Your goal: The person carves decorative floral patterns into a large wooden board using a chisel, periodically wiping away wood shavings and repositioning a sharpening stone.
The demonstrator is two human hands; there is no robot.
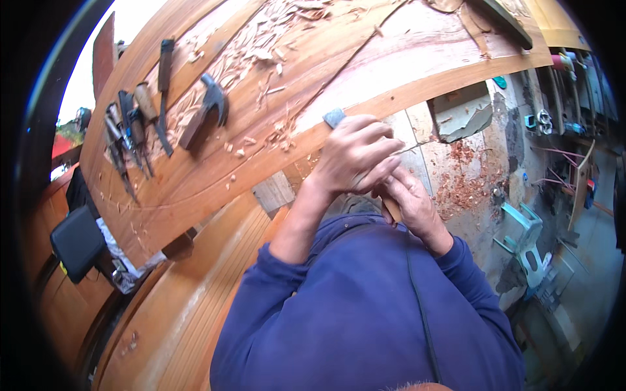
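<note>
My left hand (357, 155) is closed in front of my body, by the near edge of the carved wooden panel (365, 111). What its fingers grip is hidden. Against its knuckles, at the panel's edge, shows a small grey-blue block (334, 118); I cannot tell whether the hand touches it. Close below, my right hand (412, 201) is curled round a tool with a brown wooden handle (392, 210), whose end points toward my body. The two hands meet at the fingers. The tool's other end is hidden between them.
On the panel's left lie a claw hammer (207, 112), a dark-handled chisel (165, 62) and several carving tools (134, 127). Wood shavings (254, 45) cover its far part. A dark bar (505, 25) lies far right. Below right are reddish chips (463, 173) and a pale green plastic chair (527, 241).
</note>
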